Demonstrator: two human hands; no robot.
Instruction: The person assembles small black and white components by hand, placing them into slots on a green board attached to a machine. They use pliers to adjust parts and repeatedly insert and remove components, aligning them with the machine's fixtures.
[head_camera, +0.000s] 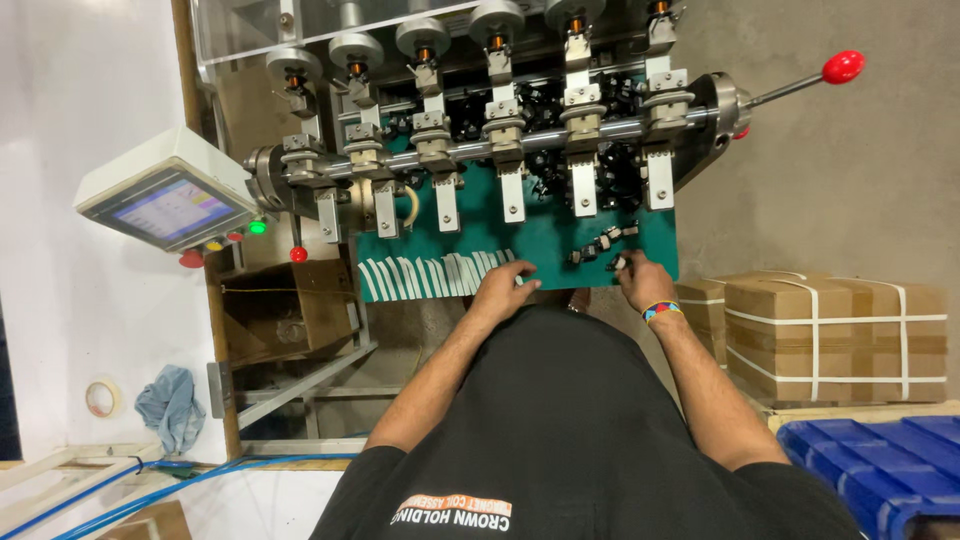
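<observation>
You're getting even, bright overhead light; no hard shadows. Glare is hitting the white wall (60, 90) at 9 o'clock and the steel shaft (520, 145) at 12. Wide-angle lens is bending edges outward. Focus is holding centre; the black shirt (580, 430) at 6 is losing detail.

Both bare forearms reach forward and slightly inward from short black sleeves, the left hand (503, 289) lying knuckles-up with fingers curled loosely, the right hand (642, 279) (a beaded band circles its wrist) likewise palm-down, its fingertips pinched together at the front.
</observation>
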